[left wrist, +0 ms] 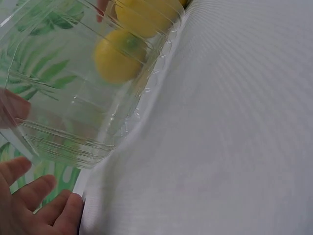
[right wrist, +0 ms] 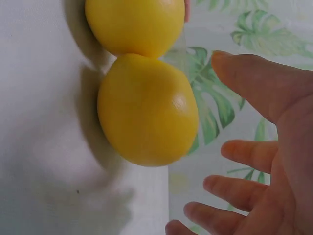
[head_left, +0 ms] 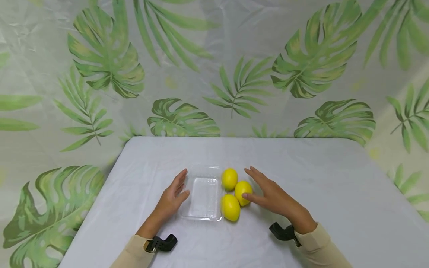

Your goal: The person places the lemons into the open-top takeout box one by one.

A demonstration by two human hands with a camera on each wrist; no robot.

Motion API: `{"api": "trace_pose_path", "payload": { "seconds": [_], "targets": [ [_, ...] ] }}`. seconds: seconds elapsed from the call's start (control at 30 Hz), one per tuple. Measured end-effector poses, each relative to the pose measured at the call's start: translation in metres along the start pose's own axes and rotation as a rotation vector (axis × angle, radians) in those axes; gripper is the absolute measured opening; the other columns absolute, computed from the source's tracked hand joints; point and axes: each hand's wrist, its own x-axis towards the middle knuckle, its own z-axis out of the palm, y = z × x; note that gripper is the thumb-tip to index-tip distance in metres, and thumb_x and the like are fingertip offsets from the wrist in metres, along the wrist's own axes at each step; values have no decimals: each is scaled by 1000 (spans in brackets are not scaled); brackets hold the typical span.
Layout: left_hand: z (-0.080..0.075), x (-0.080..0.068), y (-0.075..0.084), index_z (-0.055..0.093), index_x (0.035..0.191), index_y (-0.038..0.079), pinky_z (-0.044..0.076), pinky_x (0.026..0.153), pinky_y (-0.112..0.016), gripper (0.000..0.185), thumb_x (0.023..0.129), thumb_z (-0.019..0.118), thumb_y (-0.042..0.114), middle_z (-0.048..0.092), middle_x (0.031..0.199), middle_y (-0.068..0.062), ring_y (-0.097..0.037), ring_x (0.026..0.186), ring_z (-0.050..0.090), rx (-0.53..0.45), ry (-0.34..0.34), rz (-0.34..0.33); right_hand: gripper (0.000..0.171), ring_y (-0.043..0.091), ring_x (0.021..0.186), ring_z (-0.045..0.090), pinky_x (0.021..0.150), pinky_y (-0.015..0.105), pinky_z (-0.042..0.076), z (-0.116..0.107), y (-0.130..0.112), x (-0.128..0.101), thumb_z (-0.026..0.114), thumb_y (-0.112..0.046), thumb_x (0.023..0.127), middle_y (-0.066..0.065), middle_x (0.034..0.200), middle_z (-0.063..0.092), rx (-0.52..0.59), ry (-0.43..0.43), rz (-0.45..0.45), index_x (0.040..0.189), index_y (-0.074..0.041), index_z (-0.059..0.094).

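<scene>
A clear plastic container (head_left: 205,197) sits on the white-covered table with nothing in it. Along its right side lie three yellow lemons: a far one (head_left: 229,179), a near one (head_left: 230,207) and one farther right (head_left: 243,190). Beside the container's left edge is my left hand (head_left: 170,201), fingers extended and thumb apart, gripping nothing. My right hand (head_left: 275,195) hovers right of the lemons with spread fingers. Its thumb overlaps the rightmost lemon in the head view, but the right wrist view shows a gap between the thumb and that lemon (right wrist: 149,112).
A white cloth (head_left: 318,178) covers the table. Behind it hangs a pale backdrop (head_left: 248,37) printed with green leaves. Black wrist devices are strapped to the left wrist (head_left: 164,243) and the right wrist (head_left: 283,232).
</scene>
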Motion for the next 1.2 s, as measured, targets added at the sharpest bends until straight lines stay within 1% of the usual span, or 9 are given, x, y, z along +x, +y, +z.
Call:
{"api": "trace_pose_path", "payload": {
  "seconds": [0.13,0.23,0.33,0.47,0.67,0.83,1.03,1.07,1.2],
  "targets": [
    [-1,-1,16,24,148,-7,29,111,-50,63,93,54,-5,26,152,-30,-43,139,27,10,-7,11,83,36,142,26,109,62,30,3,0,0,68,-49,86,12,159,20,-14,-19,-21,153,-19,29],
    [-1,-2,20,24,148,-8,30,111,-50,63,93,54,-5,26,152,-29,-43,139,27,27,-14,7,84,36,142,27,109,61,31,3,-2,0,73,-41,84,11,159,20,-18,-29,-27,152,-18,30],
    [-1,-2,21,24,148,-8,30,110,-50,63,93,53,-5,26,152,-29,-43,139,27,34,-17,8,85,35,141,28,109,60,31,3,-4,1,77,-33,82,10,158,21,-23,-35,-36,151,-16,32],
    [0,-2,21,23,149,-6,29,111,-51,63,93,53,-6,25,153,-27,-41,140,26,25,-22,9,84,37,140,30,108,59,33,3,-6,1,79,-27,80,13,157,25,-41,-39,-54,150,-13,35],
    [0,-3,21,24,149,-5,30,111,-52,64,92,52,-8,26,153,-25,-40,140,27,31,-19,15,83,36,140,32,109,56,33,7,-6,2,80,-26,79,15,155,29,-39,-61,-44,149,-13,38],
    [-1,-5,19,25,149,-6,31,110,-53,64,91,52,-9,26,153,-25,-40,140,27,42,-15,19,80,37,137,36,108,56,35,11,-4,4,80,-25,79,20,152,33,-41,-65,-71,147,-10,40],
    [1,-1,-12,25,153,12,30,113,-41,68,93,53,-2,26,157,-8,-27,143,27,38,-12,23,80,36,137,36,109,54,35,13,-4,4,80,-24,79,19,151,34,-46,-68,-63,147,-10,40],
    [1,-1,-17,25,153,14,30,113,-41,69,93,53,-2,26,157,-6,-26,143,27,41,-9,30,80,36,137,36,109,54,35,13,-4,4,80,-24,79,19,151,34,-45,-67,-61,147,-11,40],
    [2,0,-18,26,153,13,30,113,-41,69,92,53,-3,27,157,-7,-26,143,27,48,-4,31,79,37,137,36,109,54,34,15,-5,4,80,-22,79,20,151,35,-48,-62,-63,146,-10,41]
  ]
}}
